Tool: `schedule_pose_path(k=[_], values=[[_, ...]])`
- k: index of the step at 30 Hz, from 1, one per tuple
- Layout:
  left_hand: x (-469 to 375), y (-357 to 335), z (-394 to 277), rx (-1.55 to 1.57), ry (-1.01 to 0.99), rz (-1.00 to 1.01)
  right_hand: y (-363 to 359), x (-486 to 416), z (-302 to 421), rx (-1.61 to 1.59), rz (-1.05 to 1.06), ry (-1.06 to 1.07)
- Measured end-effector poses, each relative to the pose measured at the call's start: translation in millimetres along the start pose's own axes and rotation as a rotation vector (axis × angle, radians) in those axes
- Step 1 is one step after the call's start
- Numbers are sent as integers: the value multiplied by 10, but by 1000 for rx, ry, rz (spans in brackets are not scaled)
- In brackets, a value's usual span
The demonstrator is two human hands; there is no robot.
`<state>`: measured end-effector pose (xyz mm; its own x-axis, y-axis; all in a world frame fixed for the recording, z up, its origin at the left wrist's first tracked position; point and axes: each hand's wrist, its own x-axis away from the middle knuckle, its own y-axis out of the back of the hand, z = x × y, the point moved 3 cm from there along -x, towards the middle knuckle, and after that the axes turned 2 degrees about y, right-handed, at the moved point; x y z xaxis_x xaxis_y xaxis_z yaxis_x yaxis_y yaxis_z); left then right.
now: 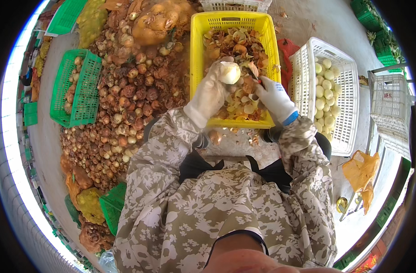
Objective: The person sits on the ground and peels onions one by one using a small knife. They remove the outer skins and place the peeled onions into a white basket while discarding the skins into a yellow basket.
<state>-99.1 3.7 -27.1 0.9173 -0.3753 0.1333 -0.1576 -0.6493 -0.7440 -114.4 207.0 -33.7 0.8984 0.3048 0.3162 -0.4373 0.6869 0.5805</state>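
Note:
My left hand [211, 92], in a pale work glove, grips a peeled white onion [230, 72] above a yellow plastic crate [198, 41]. Close on its right, my gloved right hand [272, 95] is closed around a small knife [254, 75], whose handle is mostly hidden by the fingers. A bit of onion skin [252, 67] shows by the blade. Under both hands, the crate is filled with loose brown and yellowish onion skins [242, 105].
To the left spreads a large heap of unpeeled onions [126, 99], with a green crate [83, 95] of onions beside it. A white crate [346, 102] at right holds peeled onions [327, 94]. Mesh sacks [163, 22] lie at the back. An orange bag [359, 170] hangs at lower right.

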Motion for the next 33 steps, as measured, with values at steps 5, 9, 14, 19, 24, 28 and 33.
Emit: schedule_pose_path(k=[5, 9, 14, 19, 24, 28, 33], values=[[-41, -109, 27, -443, -152, -158, -24, 19, -80, -774, 58, 205], [-28, -243, 44, -160, -83, -39, -22, 178, 77, -1015, 281, 183], [-43, -254, 59, -215, -37, 18, -37, 201, 123, -1003, 275, 179], [-40, -287, 60, -187, -68, -15, -35, 248, 175, -1017, 259, 150], [-56, -133, 40, -143, -96, -123, 122, 191, 296, -920, 76, -98], [-63, -217, -59, 61, -87, 7, -25, 169, 186, -1090, 208, 54], [-66, -257, -129, 185, -103, -16, -41, 201, 248, -1206, 435, -55]])
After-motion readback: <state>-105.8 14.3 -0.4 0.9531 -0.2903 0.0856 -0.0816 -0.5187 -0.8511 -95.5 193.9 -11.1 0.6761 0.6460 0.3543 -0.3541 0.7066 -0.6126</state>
